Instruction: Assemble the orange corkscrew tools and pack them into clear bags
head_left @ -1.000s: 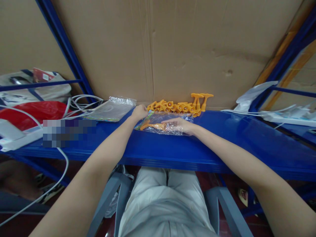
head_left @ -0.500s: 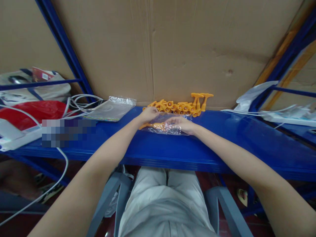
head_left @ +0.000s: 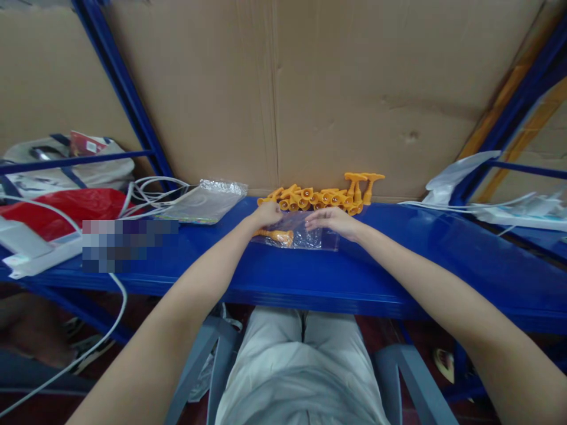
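Note:
A clear plastic bag point(head_left: 309, 238) lies on the blue tabletop with an orange T-shaped plastic piece point(head_left: 280, 237) in its left part. My left hand point(head_left: 268, 213) is closed at the bag's upper left; its fingertips are partly hidden. Over the upper right part of the bag is my right hand point(head_left: 334, 221), fingers stretched to the left and a little apart, with nothing visible between them. Just behind both hands, a pile of similar orange plastic pieces point(head_left: 305, 199) with round hollow ends lies against the cardboard. Two more orange pieces point(head_left: 367, 186) lean upright at its right end.
To the left are a flat plastic-wrapped packet point(head_left: 206, 203), white cables point(head_left: 148, 183), a red bag point(head_left: 66, 209) and a white power strip point(head_left: 44, 251). Another power strip point(head_left: 518, 217) and white plastic point(head_left: 452, 177) are on the right. A cardboard wall point(head_left: 336, 88) closes off the back.
The orange piece in the bag shows more plainly now, and the bag looks flatter. My right hand's fingers have loosened from the bag film. The view has shifted slightly.

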`<action>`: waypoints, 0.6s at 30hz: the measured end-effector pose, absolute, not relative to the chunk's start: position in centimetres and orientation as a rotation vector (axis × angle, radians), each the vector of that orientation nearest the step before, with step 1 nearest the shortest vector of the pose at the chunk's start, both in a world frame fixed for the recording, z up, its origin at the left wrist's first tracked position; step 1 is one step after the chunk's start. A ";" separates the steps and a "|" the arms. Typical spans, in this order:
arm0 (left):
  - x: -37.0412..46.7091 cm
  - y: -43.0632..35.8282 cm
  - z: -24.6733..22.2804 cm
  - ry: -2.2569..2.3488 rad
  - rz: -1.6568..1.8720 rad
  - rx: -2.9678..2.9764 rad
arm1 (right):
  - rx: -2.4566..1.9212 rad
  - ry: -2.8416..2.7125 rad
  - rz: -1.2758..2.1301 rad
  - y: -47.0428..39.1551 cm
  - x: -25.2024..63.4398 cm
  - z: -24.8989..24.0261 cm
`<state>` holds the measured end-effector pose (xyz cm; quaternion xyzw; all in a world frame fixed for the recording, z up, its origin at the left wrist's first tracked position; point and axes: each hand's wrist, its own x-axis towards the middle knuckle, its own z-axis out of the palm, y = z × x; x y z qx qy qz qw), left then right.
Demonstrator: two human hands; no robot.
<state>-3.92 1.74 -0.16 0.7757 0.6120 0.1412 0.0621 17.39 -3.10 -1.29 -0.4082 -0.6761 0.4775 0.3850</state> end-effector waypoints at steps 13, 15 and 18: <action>-2.8 0.5 -0.7 2.219 0.260 2.380 | -1.477 -1.786 0.130 3.3 19.2 3.2; -2.7 0.6 -0.8 2.234 0.262 2.361 | -1.535 -1.892 0.051 3.3 18.0 3.3; -2.7 0.5 -0.7 2.243 0.253 2.348 | -1.646 -2.035 -0.069 2.9 15.9 3.4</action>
